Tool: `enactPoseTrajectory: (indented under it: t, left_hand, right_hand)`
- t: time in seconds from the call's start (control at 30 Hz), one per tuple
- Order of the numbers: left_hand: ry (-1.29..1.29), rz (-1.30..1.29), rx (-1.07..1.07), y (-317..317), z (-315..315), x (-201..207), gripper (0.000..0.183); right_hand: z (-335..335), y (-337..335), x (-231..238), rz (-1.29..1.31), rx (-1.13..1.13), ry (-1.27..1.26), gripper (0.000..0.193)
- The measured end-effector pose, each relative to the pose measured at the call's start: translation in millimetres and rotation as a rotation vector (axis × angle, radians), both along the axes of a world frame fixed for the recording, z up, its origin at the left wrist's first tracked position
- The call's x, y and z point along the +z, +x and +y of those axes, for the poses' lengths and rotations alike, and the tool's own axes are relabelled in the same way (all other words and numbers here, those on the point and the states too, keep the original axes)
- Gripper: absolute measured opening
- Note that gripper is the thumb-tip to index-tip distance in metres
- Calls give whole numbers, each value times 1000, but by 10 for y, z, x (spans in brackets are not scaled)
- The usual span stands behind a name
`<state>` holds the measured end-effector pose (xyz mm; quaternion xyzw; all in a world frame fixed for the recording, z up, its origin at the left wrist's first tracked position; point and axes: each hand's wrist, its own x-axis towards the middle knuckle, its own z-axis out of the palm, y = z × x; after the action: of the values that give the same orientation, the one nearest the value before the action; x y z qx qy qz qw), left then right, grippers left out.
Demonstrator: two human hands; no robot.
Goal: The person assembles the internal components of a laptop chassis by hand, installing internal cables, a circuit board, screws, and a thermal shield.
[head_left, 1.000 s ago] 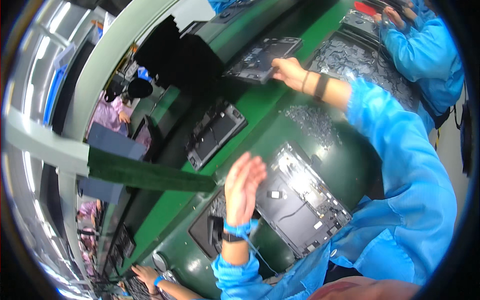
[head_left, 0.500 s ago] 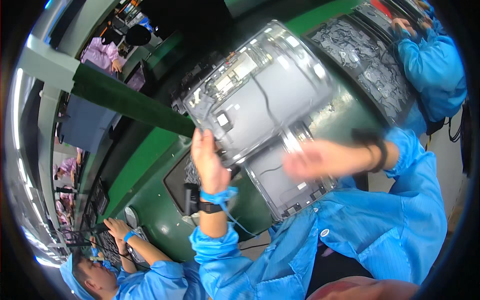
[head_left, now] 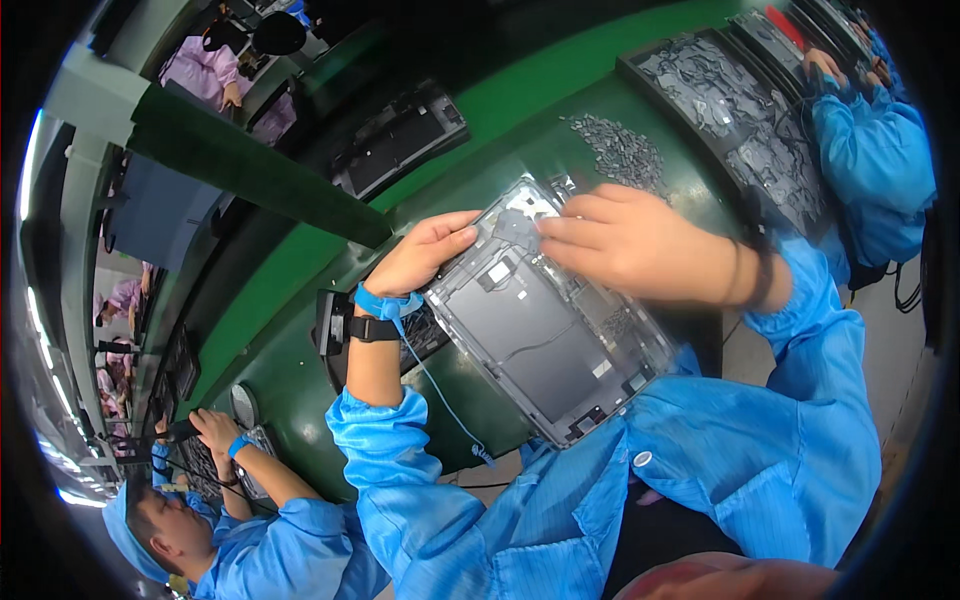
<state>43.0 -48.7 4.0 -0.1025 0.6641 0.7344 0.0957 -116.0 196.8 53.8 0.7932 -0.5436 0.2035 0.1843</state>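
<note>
An opened tablet housing (head_left: 520, 350), grey inside with a thin black cable and small boards, slants down toward my lap at the bench's front edge. My left hand (head_left: 425, 250) grips its far left corner, thumb on top along the rim. Across the far right part, my right hand (head_left: 625, 245) is closed, its fingertips pressed together over the metal parts near the top edge. Whatever those fingertips may hold is hidden. A blue strap with a cord (head_left: 390, 303) circles my left wrist.
Small dark pieces (head_left: 620, 150) lie heaped beyond my right hand. A black tray (head_left: 690, 85) of grey parts stands far right, near a co-worker's blue sleeve (head_left: 865, 150). Another opened housing (head_left: 405, 135) rests at the far side. A green post (head_left: 260, 185) stands left; a co-worker sits lower left.
The housing raised in my left hand has gone from it; one now lies at the far side. My left hand has taken hold of the nearer housing, and my right hand has moved up onto it.
</note>
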Motion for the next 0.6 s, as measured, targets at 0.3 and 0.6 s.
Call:
enactPoseTrajectory:
  t: [0.3, 0.6]
  left_hand:
    - [-667, 248, 213, -183, 41, -215, 21]
    - [-649, 173, 554, 148, 268, -16, 17]
  right_hand:
    - [-361, -134, -354, 323, -29, -91, 21]
    - [142, 100, -528, 21, -22, 13, 27]
